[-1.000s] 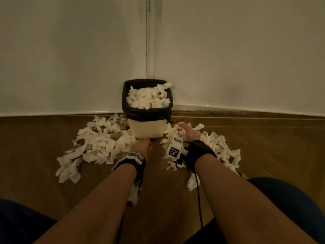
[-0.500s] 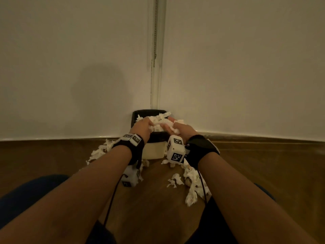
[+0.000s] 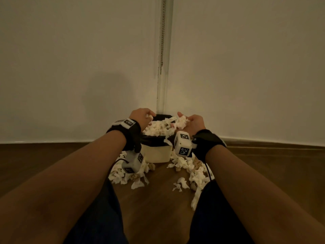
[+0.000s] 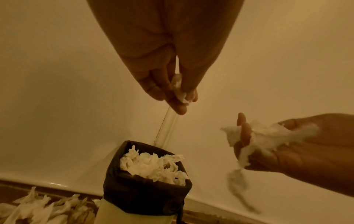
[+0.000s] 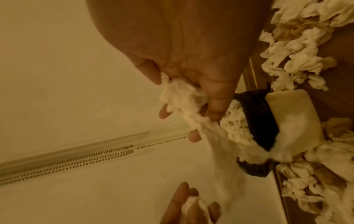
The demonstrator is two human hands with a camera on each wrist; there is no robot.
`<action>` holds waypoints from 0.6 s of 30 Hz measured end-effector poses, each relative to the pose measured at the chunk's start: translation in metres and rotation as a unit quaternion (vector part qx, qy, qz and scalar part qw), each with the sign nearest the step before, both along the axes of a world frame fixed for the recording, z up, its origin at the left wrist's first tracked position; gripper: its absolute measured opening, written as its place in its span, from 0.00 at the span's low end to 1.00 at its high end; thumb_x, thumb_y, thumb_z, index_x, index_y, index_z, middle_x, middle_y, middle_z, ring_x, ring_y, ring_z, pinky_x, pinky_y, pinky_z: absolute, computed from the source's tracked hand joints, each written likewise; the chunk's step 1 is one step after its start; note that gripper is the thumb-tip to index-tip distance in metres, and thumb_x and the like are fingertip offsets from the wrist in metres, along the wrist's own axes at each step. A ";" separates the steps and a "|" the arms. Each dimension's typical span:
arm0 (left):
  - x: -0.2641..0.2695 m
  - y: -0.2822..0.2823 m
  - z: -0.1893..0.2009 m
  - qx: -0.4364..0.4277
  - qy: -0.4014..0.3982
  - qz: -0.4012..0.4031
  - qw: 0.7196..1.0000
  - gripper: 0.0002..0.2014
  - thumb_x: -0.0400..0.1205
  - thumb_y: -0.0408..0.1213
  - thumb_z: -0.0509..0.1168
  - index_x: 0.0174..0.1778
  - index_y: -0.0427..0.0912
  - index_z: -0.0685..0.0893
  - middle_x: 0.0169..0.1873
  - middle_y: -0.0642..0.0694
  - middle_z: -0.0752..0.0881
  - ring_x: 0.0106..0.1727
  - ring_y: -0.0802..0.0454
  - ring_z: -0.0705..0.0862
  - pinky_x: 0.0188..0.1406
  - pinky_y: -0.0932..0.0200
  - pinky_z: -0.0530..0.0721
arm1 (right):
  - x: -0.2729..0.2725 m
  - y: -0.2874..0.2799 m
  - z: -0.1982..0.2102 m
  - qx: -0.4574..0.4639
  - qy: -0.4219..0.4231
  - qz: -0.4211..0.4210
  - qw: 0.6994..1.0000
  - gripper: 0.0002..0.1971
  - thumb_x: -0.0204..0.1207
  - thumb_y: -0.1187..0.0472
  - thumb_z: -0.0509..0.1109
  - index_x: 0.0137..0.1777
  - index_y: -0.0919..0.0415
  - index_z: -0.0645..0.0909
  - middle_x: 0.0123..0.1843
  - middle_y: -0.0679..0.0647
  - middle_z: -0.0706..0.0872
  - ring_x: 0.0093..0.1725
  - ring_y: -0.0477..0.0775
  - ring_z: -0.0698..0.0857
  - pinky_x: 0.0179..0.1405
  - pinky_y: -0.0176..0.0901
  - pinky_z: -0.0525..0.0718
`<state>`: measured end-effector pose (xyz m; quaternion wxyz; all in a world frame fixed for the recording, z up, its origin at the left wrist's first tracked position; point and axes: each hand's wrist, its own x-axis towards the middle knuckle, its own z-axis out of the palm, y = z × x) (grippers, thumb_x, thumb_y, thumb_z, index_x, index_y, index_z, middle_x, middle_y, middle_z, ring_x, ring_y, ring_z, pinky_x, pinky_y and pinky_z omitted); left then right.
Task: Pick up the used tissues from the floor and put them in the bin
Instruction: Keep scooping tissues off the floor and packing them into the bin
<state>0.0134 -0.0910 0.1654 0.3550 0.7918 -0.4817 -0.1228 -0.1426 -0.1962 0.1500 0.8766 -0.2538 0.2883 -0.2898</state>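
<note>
A small cream bin (image 3: 155, 154) with a black liner (image 4: 141, 195) stands in the room corner, heaped with white tissues (image 4: 153, 165). My left hand (image 3: 141, 117) hovers over the bin's left rim and pinches a small tissue scrap (image 4: 179, 89) between thumb and fingers. Over the right rim, my right hand (image 3: 190, 121) grips a wad of tissue (image 5: 184, 103), and a strand of it trails down toward the bin. Crumpled tissues (image 3: 126, 175) lie on the floor to the left of the bin, and more floor tissues (image 3: 190, 170) lie to its right.
White walls meet in a corner behind the bin, where a vertical strip with a bead chain (image 3: 162, 50) runs down. The wooden floor (image 3: 156, 205) stretches toward me between my dark-trousered knees.
Both hands have risen from the floor piles to above the bin, each carrying tissue. Since half a second ago they have moved apart over the rim. The head view has tilted up.
</note>
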 end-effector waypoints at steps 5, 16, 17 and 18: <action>0.011 -0.015 -0.008 -0.021 0.016 0.037 0.999 0.16 0.82 0.24 0.54 0.56 0.33 0.87 0.43 0.43 0.87 0.40 0.53 0.82 0.28 0.80 0.73 | 0.023 -0.007 -0.009 -0.099 0.109 -0.007 0.989 0.20 0.85 0.66 0.53 0.76 0.67 0.66 0.80 0.64 0.64 0.79 0.63 0.64 0.75 0.51 0.67; 0.029 -0.048 -0.046 0.019 0.032 0.070 0.997 0.19 0.82 0.23 0.53 0.63 0.38 0.83 0.61 0.34 0.82 0.55 0.35 0.82 0.52 0.59 0.80 | 0.052 -0.053 -0.039 -0.030 0.002 -0.088 0.996 0.20 0.85 0.68 0.54 0.76 0.62 0.68 0.72 0.68 0.75 0.67 0.65 0.77 0.47 0.44 0.85; 0.031 -0.052 -0.050 0.044 0.020 0.066 0.997 0.21 0.82 0.23 0.52 0.65 0.40 0.82 0.65 0.34 0.79 0.57 0.33 0.81 0.58 0.54 0.79 | 0.054 -0.054 -0.042 -0.017 -0.004 -0.091 0.996 0.18 0.84 0.67 0.53 0.73 0.61 0.70 0.66 0.68 0.78 0.62 0.66 0.79 0.56 0.48 0.82; 0.034 -0.056 -0.055 0.064 0.010 0.061 0.996 0.23 0.81 0.23 0.51 0.67 0.42 0.80 0.68 0.34 0.75 0.58 0.34 0.80 0.62 0.52 0.79 | 0.056 -0.054 -0.044 0.009 -0.016 -0.105 0.994 0.17 0.83 0.67 0.50 0.69 0.62 0.72 0.59 0.67 0.80 0.56 0.66 0.80 0.60 0.51 0.80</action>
